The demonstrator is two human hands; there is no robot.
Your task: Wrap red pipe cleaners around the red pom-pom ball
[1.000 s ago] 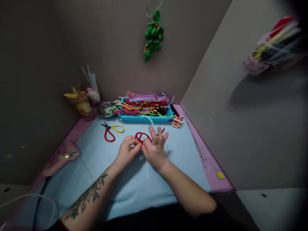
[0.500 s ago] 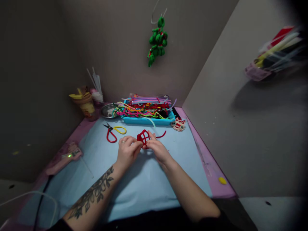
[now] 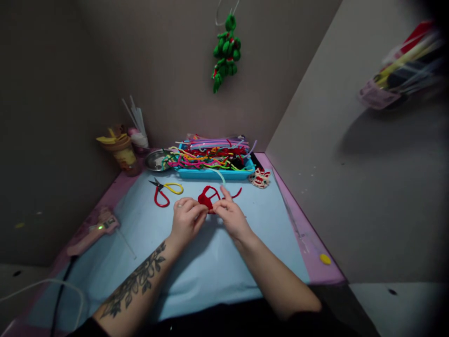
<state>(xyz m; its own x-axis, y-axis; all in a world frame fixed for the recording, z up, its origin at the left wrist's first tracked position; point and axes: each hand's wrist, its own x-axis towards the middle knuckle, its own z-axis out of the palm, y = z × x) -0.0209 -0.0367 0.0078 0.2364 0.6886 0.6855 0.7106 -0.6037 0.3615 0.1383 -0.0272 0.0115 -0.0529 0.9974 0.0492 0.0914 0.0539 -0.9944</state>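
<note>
A small red pipe-cleaner piece (image 3: 205, 197), bent into an open frame with a denser patch on its left, is held between my two hands above the blue cloth. My left hand (image 3: 188, 216) pinches its lower left edge. From the other side, my right hand (image 3: 231, 214) grips the lower right edge between thumb and fingers, with one finger raised. A loose red pipe-cleaner end (image 3: 237, 194) sticks out beyond the right hand. Part of the piece is hidden behind my fingertips.
A blue tray (image 3: 213, 174) of coloured pipe cleaners stands at the back. Scissors (image 3: 161, 188) lie left of my hands, near a metal dish (image 3: 150, 161). A pink glue gun (image 3: 94, 232) rests at far left; a small red-and-white figure (image 3: 260, 179) sits by the tray.
The red piece has turned in my fingers, so its dense patch shows more. My right hand's grip has shifted lower on it, and one right finger has lifted. The view has moved slightly.
</note>
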